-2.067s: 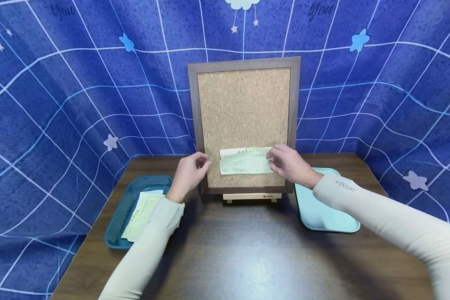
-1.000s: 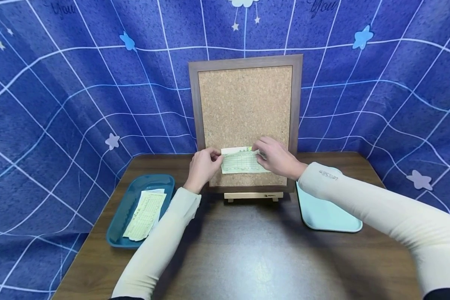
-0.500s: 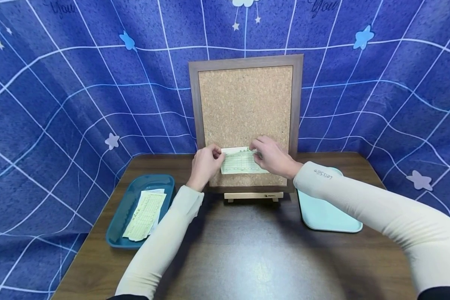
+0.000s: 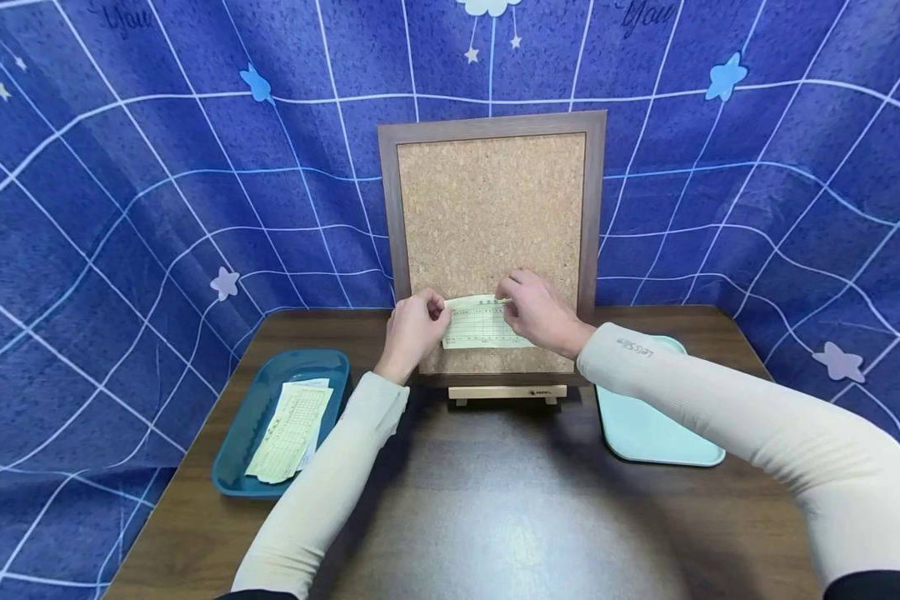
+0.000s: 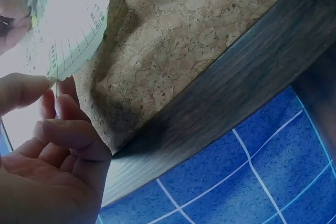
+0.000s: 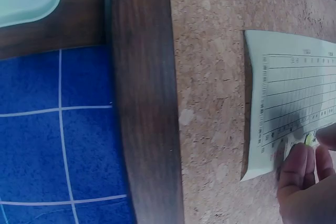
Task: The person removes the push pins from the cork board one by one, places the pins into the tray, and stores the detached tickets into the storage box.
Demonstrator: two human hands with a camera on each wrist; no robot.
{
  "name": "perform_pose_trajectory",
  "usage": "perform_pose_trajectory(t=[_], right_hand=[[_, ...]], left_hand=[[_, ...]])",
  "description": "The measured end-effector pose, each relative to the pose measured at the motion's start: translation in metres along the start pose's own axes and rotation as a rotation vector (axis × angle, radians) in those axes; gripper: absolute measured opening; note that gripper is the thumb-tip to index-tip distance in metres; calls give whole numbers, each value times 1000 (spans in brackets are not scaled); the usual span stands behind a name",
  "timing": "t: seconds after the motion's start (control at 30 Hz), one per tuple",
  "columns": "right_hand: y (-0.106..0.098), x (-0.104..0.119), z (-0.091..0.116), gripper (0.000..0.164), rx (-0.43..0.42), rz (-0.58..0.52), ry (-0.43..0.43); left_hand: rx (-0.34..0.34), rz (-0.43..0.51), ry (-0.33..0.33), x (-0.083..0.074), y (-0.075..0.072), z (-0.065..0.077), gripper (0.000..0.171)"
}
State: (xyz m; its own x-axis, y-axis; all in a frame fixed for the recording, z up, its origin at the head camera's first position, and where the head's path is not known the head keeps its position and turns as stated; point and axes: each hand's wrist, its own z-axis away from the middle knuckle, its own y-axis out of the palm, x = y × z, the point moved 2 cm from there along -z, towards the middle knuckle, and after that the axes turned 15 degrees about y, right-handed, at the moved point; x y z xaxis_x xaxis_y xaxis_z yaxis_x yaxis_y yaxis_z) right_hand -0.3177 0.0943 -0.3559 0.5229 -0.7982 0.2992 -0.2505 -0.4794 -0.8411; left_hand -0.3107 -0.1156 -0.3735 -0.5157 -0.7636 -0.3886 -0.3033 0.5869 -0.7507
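Observation:
A pale green printed form (image 4: pixel 474 325) lies sideways against the lower part of the framed cork board (image 4: pixel 492 208). My left hand (image 4: pixel 412 329) pinches the form's upper left corner between thumb and fingertips. In the left wrist view, that end of the form (image 5: pixel 79 35) curves away from the cork. My right hand (image 4: pixel 538 308) is at the form's top edge, its fingers pinching a small yellow pushpin (image 6: pixel 308 139), mostly hidden by the fingertips. The right hand also covers much of the form's right part in the head view.
A dark blue tray (image 4: pixel 228 454) at the left bears several similar forms (image 4: pixel 291 429). A light blue tray (image 4: pixel 660 429) lies at the right, partly under my right sleeve. The board leans on a small wooden stand (image 4: pixel 506 392). A blue curtain (image 4: pixel 157 208) hangs behind the table (image 4: pixel 495 500).
My left hand has moved right onto the form's corner. The right hand has gone left from the form's right end to the pushpin. The white strip along the form's top no longer shows.

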Motion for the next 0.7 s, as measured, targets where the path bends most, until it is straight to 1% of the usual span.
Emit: perform_pose_trajectory(t=[0.1,0.33,0.6,0.7], right_hand=[[1,2,-1,16,2,10,24],[3,6,-3,7,-20,45,86],[8,8,-4,12,-66,63,120],[9,11,-4,11,-81,85,145]], left_hand=[[3,10,12,-1,0,0,7],[32,27,48,-2,1,0,7],[37,44,58,-4,0,1,9],[33,49,59,-4,-1,1,9]])
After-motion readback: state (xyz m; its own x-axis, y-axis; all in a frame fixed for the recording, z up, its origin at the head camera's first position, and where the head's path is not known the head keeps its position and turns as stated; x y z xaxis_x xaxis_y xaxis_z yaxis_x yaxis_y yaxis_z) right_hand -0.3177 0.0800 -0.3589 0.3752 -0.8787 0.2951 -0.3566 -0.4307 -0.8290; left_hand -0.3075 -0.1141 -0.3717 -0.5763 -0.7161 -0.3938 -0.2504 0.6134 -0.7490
